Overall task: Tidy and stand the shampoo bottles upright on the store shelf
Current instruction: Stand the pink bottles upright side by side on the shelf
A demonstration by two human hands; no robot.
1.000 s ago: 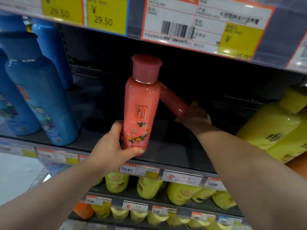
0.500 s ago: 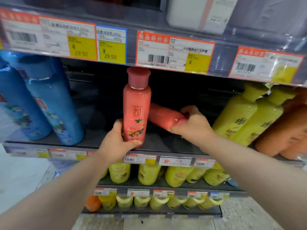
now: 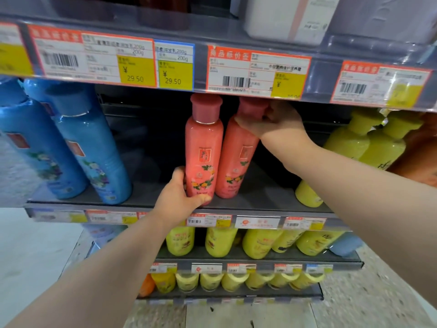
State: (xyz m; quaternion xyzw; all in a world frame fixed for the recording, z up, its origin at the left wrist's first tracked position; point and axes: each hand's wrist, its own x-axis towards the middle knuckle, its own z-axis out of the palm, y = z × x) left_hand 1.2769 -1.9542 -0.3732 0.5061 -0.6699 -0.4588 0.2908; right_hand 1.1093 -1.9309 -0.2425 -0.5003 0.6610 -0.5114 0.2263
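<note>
Raised: right bottle (image 3: 236,159) | right hand (image 3: 276,121) grips cap (image 3: 249,107) | left hand (image 3: 179,200) grips left bottle (image 3: 203,147)

Checked left hand (image 3: 176,202): bare, uncovered from fingertips to wrist. Checked right hand (image 3: 274,121): likewise bare. Found left forearm (image 3: 113,263) uncovered along all of its visible length. Found right forearm (image 3: 354,185) uncovered as well, as far as shown. Recorded smooth outlines on both, slim at the wrists, broadening toward the elbows. Could not judge the fingernails: too blurred to report.
</note>
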